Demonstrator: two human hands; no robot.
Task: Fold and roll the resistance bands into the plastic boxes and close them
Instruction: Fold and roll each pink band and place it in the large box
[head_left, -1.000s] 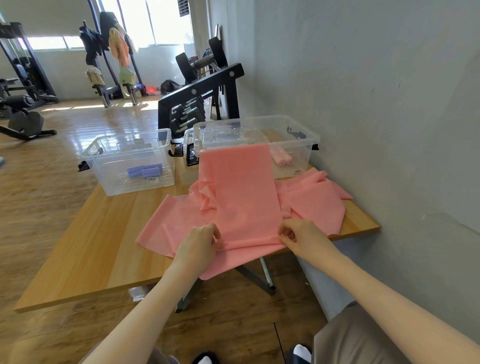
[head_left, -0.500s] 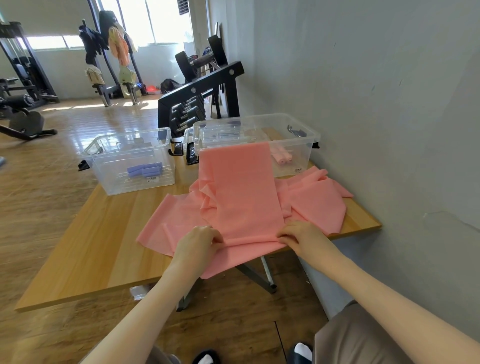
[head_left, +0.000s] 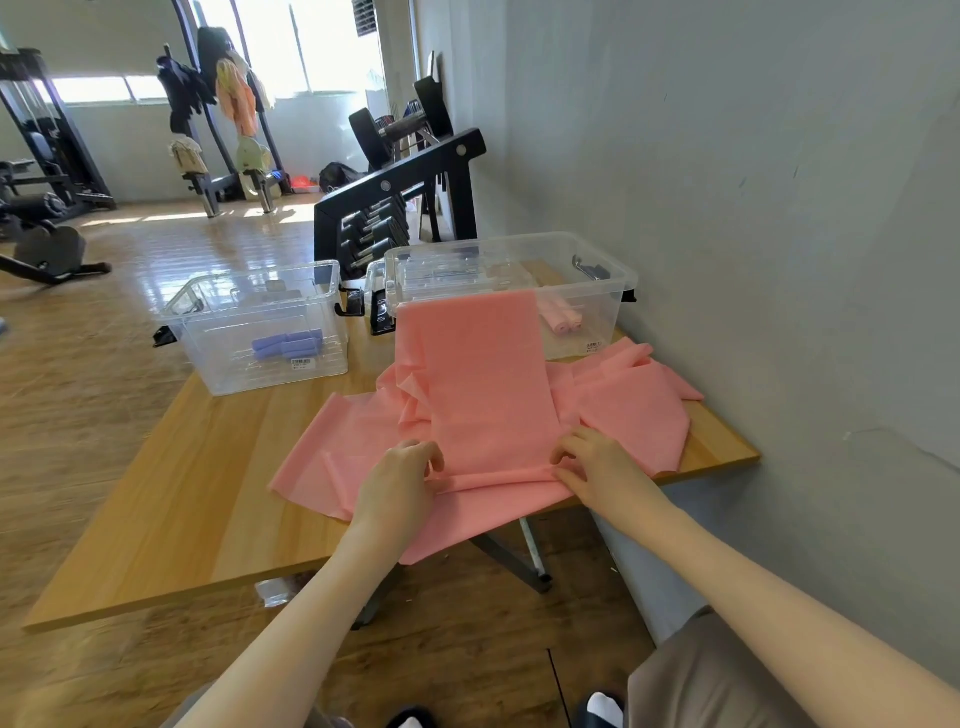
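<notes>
Both hands have crept forward, rolling the pink band tighter. Left hand and right hand pinch its rolled near edge with curled fingers; it lies on the bench, draped against the right box.

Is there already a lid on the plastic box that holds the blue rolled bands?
No, the left plastic box stands open on top, with the blue rolled bands lying inside on its bottom.
</notes>
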